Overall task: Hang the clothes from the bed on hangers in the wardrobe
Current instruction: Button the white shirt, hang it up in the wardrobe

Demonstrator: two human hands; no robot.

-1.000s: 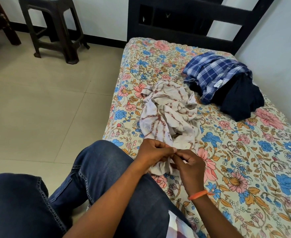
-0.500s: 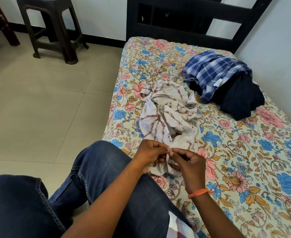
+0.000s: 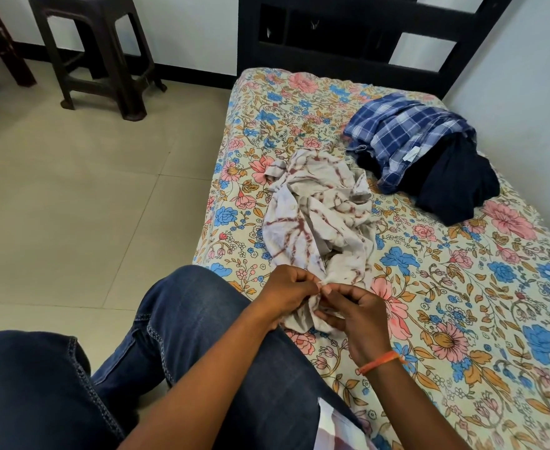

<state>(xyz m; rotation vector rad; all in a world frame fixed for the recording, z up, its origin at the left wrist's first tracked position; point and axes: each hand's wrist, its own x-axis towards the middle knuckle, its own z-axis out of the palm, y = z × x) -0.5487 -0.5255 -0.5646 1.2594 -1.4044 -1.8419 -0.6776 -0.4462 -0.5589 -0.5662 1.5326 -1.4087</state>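
A crumpled white shirt [image 3: 315, 222] with reddish-brown tie-dye streaks is laid lengthwise near the left edge of the bed [image 3: 461, 319], its fabric thin and heavily creased. Its near end is gathered between the two hands. The left hand [image 3: 286, 292] is seen with fingers curled, and a small fold of the cloth is pinched between thumb and fingertip. The right hand [image 3: 358, 315] is curled likewise, and the same fold is pinched at its thumb tip, so that the two grips meet almost nail to nail; more cloth is bunched under the right palm. Neither grip is released. An orange band [image 3: 380, 362] is worn on the right wrist.

Further up the bed, near the wall, a blue and white checked shirt [image 3: 403, 138] is heaped over a dark navy garment [image 3: 455, 186]; both are soft and folded loosely, and they are set apart from the white shirt. The mattress is covered by a cream sheet printed with pink, blue and orange flowers. A dark slatted headboard [image 3: 348, 34] is fixed at the far end.

Legs in blue denim [image 3: 186, 336] are seen at the lower left, one knee raised against the bed edge. The floor [image 3: 72, 190] is laid with pale matte tiles. A dark moulded stool [image 3: 101, 53] is placed by the far wall.
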